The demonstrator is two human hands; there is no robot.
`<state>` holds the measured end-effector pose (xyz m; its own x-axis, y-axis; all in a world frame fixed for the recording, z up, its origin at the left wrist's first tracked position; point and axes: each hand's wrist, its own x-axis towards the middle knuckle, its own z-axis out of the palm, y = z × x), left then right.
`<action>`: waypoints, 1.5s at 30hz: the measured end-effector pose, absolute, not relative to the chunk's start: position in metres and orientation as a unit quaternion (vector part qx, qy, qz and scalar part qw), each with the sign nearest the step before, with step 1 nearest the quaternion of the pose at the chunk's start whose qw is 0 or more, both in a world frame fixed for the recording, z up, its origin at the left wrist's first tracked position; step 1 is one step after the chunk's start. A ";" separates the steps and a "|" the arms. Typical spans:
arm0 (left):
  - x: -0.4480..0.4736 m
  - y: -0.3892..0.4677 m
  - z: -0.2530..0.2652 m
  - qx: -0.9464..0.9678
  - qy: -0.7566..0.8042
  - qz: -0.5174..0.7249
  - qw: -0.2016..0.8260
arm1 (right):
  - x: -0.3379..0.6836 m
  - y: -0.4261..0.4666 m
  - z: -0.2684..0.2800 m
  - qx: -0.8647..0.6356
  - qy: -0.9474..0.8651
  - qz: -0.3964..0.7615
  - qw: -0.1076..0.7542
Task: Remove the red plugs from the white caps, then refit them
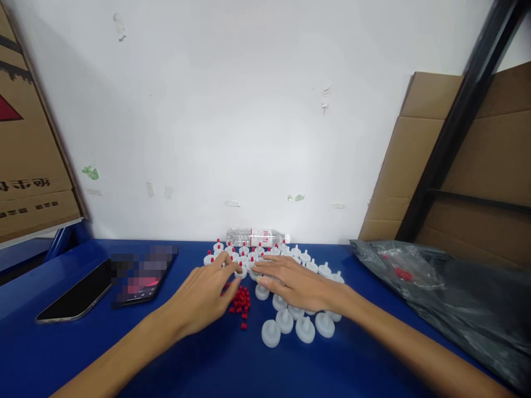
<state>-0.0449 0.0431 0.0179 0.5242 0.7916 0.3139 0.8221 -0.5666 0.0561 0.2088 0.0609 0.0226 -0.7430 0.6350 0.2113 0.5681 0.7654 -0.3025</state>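
My left hand (209, 290) has its fingers bent, with thumb and index finger closed about a white round nozzle cap with a red tip (240, 272). Just below that hand lies a pile of small red caps (241, 301) on the blue table. My right hand (296, 282) stretches its fingers flat over the white pieces, its fingertips beside another white nozzle cap (253, 272); it hides several of them. Nearer to me stand white nozzle caps without red tips, such as this bare nozzle cap (271, 333). Red-tipped ones (218, 245) stand grouped at the back.
A clear plastic bottle (257, 237) lies against the white wall. Two phones, a dark phone (78, 293) and a lit phone (147, 279), are on the left. To the right spreads a dark plastic bag (456, 298), near cardboard (406, 166). A carton (33, 149) stands left.
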 end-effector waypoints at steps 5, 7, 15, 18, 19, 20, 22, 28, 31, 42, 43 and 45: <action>-0.067 0.064 0.024 -0.816 -0.548 -0.125 0.132 | 0.208 0.057 0.030 -0.310 -0.929 0.110 0.168; -0.073 0.070 0.022 -0.813 -0.555 -0.121 0.126 | 0.208 0.055 0.032 -0.312 -0.930 0.101 0.167; -0.072 0.070 0.016 -0.837 -0.527 -0.124 0.076 | 0.205 0.056 0.036 -0.282 -0.939 0.081 0.181; -0.069 0.066 0.021 -0.841 -0.519 -0.141 0.059 | 0.205 0.054 0.037 -0.277 -0.936 0.077 0.202; -0.066 0.064 0.023 -0.841 -0.517 -0.151 0.053 | 0.205 0.053 0.038 -0.277 -0.933 0.079 0.214; -0.063 0.061 0.025 -0.840 -0.516 -0.160 0.052 | 0.204 0.051 0.039 -0.280 -0.929 0.081 0.226; -0.055 0.055 0.029 -0.835 -0.512 -0.201 0.031 | 0.203 0.046 0.042 -0.297 -0.918 0.083 0.250; -0.033 0.034 0.037 -0.765 -0.438 -0.417 -0.222 | 0.193 0.035 0.043 -0.304 -0.904 0.058 0.295; -0.030 0.029 0.035 -0.760 -0.430 -0.422 -0.243 | 0.190 0.035 0.041 -0.288 -0.905 0.019 0.314; -0.021 0.017 0.029 -0.775 -0.397 -0.365 -0.329 | 0.188 0.030 0.046 -0.234 -0.917 -0.031 0.322; -0.020 0.017 0.029 -0.755 -0.394 -0.370 -0.372 | 0.189 0.030 0.046 -0.230 -0.918 -0.041 0.320; -0.019 0.019 0.030 -0.711 -0.390 -0.377 -0.448 | 0.191 0.032 0.047 -0.229 -0.918 -0.065 0.318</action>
